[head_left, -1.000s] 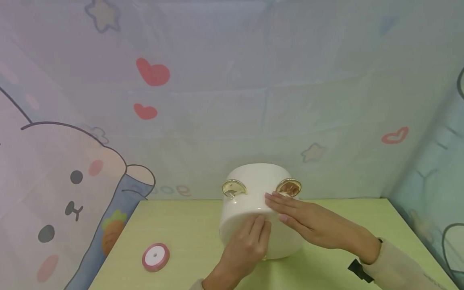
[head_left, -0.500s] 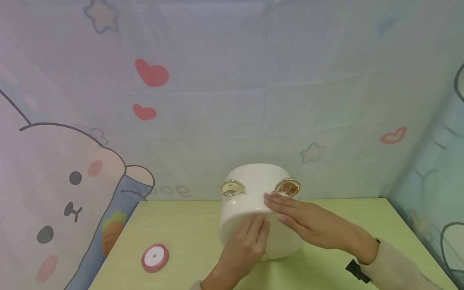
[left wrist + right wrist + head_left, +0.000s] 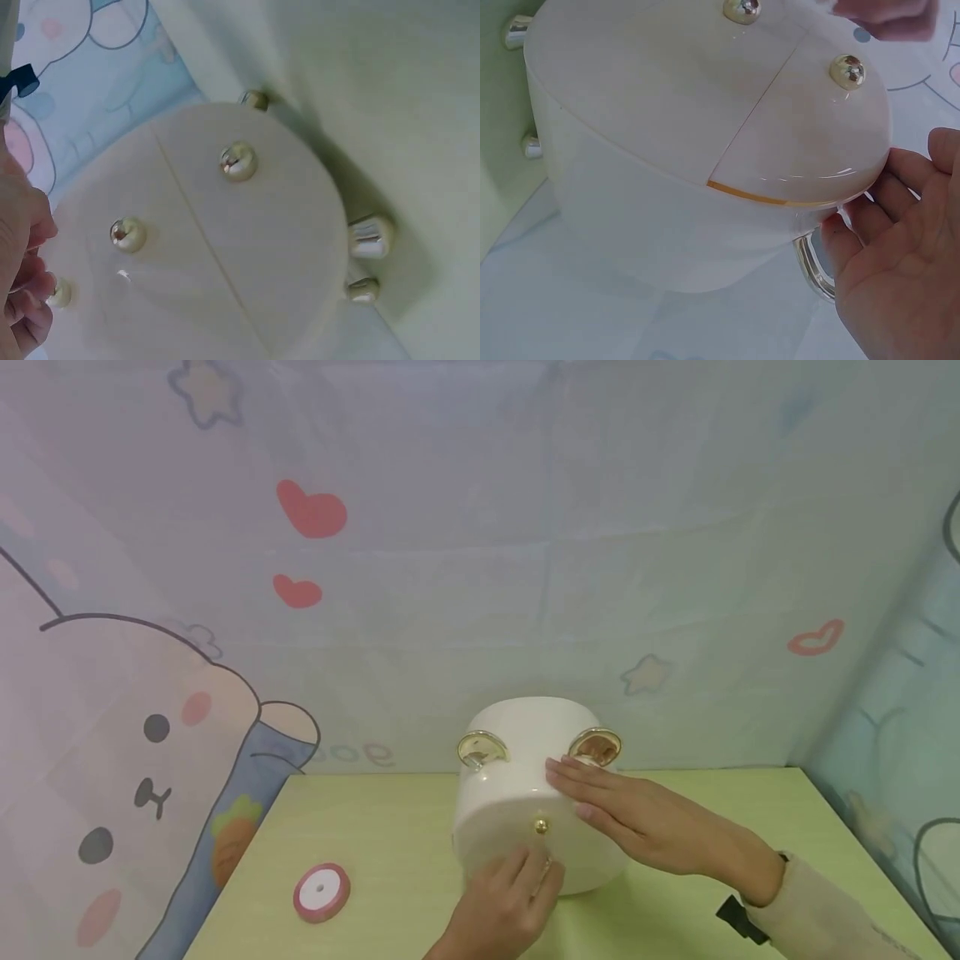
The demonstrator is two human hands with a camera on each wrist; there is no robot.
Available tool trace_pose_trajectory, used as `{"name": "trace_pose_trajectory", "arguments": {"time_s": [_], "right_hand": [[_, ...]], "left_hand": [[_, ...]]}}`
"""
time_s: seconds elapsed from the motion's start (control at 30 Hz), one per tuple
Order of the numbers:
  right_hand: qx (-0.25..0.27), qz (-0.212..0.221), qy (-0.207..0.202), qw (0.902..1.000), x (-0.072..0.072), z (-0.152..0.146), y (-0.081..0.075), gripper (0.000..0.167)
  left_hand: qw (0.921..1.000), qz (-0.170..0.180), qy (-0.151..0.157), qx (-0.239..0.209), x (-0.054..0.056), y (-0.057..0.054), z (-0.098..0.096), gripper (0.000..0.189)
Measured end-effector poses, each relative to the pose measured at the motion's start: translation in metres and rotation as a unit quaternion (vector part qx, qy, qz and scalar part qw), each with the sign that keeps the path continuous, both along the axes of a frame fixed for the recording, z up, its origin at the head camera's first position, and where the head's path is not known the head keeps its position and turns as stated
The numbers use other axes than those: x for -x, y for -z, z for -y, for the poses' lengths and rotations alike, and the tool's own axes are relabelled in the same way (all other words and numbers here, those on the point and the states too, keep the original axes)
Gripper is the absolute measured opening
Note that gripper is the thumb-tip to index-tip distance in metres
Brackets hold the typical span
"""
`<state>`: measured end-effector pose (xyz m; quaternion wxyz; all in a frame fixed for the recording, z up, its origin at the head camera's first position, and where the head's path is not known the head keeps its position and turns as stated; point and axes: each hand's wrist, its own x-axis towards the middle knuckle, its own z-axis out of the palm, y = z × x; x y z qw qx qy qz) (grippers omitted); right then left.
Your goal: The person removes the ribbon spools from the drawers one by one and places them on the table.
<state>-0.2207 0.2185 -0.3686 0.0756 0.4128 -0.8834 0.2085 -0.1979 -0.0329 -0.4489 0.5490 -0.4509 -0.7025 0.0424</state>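
A glossy white rounded box point(image 3: 536, 727) stands on the table in the head view. Two gold ear-shaped fittings point(image 3: 483, 750) rise from its top. Its front carries an upper gold knob point(image 3: 542, 827), now uncovered. My left hand point(image 3: 498, 902) is held low before that front, fingers bent near the lower knob point(image 3: 238, 160); the left wrist view shows no fingers on either knob. My right hand point(image 3: 648, 822) rests with extended fingers on the box's upper edge, beside the right ear. A seam crosses the front, and an orange-gold edge point(image 3: 750, 195) shows at its end.
A flat spool of pink ribbon point(image 3: 321, 892) lies left of the box on the pale green table point(image 3: 390, 827). Behind rises a printed cloth backdrop point(image 3: 450, 568). Small gold feet point(image 3: 371, 236) stick out under the box. A dark clip point(image 3: 742, 920) hangs at the right sleeve.
My left hand has come down from the upper knob, which it hid before, and now covers the lower knob in the head view. The right hand and the box have stayed put.
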Motion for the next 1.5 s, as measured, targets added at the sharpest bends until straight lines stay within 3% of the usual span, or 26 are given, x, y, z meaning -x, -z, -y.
{"name": "trace_pose_trajectory", "arguments": {"time_s": [0.23,0.67,1.23,1.5], "right_hand": [[-0.003,-0.006,0.002,1.0,0.001,0.0,-0.003,0.049],[-0.004,0.008,0.007,0.9999,-0.001,0.001,-0.002,0.049],[0.004,0.017,0.004,0.9998,0.0,0.002,-0.002,0.049],[0.006,0.011,0.004,0.9999,0.0,0.001,-0.001,0.049]], "left_hand": [[0.9994,-0.016,-0.028,0.015,0.0,0.015,0.001,0.03],[0.9942,0.056,-0.091,-0.017,-0.002,0.041,-0.008,0.036],[0.9874,0.093,-0.128,0.008,-0.002,0.035,-0.018,0.043],[0.9881,0.082,-0.13,0.016,-0.001,0.037,-0.018,0.038]]}}
